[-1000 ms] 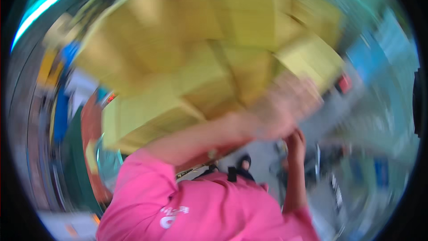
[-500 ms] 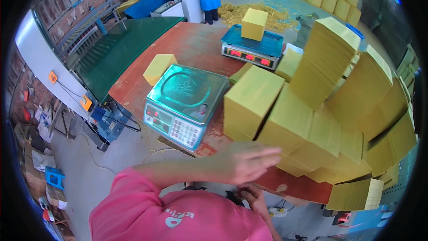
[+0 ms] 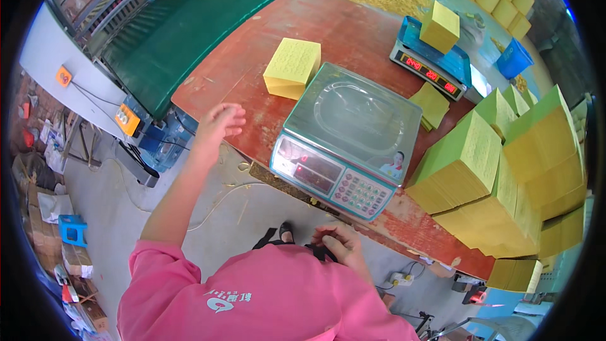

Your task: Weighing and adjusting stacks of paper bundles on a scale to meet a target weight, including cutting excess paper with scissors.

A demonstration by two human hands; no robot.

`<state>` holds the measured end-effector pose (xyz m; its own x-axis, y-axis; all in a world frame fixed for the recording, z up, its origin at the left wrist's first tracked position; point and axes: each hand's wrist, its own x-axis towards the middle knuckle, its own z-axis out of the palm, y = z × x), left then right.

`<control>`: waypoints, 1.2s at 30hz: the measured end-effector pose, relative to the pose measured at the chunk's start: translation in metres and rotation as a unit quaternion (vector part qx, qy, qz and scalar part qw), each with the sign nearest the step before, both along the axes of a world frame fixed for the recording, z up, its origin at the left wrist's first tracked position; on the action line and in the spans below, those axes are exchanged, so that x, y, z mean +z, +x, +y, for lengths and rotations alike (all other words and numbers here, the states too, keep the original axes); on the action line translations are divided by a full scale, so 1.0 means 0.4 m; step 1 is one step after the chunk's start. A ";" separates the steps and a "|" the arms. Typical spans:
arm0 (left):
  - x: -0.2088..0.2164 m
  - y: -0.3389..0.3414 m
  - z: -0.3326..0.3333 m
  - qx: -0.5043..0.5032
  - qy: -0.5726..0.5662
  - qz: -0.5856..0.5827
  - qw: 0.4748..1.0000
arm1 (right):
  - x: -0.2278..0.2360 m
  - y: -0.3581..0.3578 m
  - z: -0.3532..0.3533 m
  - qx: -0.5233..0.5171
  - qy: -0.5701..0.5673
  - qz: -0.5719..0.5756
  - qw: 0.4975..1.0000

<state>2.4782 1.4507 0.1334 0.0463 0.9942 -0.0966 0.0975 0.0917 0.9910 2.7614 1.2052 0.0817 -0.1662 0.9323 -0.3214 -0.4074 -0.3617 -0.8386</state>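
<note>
My left hand [image 3: 222,125] is raised at the near left edge of the red table [image 3: 252,31], empty, its fingers loosely bent and apart. Beyond it lies a block of yellow paper [image 3: 293,66], beside a digital scale [image 3: 344,142] with a bare pan. At my waist, my right hand [image 3: 339,242] is closed, its fingers curled in against a black strap-like thing [image 3: 322,253]; what they grip is partly hidden. Several yellow paper stacks [image 3: 464,161] stand at the table's right side.
A second scale [image 3: 429,69] bears another yellow block [image 3: 440,27]. Loose yellow sheets [image 3: 432,106] lie near it. A green-topped surface [image 3: 189,31] adjoins the table's left side. A blue bin [image 3: 514,59] stands behind, right; a cable [image 3: 221,205] lies on the floor.
My left hand has swung from beside the right-hand stacks to the table's left edge. My right hand stays at my waist. The view has shifted, so the scales now appear farther right.
</note>
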 end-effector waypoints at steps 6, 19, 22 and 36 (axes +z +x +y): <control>-0.069 0.057 0.162 -0.006 -0.052 -0.100 0.994 | 0.030 0.047 0.084 -0.017 0.064 -0.008 0.998; -0.033 0.266 0.448 -0.179 0.405 0.397 0.804 | 0.161 0.081 0.430 -0.064 0.172 -0.128 0.975; -0.045 0.267 0.528 -0.242 0.405 0.420 0.776 | 0.227 0.109 0.536 -0.160 0.186 -0.240 0.939; 0.119 0.900 0.903 -0.455 -0.094 -0.050 0.884 | 0.227 0.786 1.087 -0.583 0.092 -0.362 0.722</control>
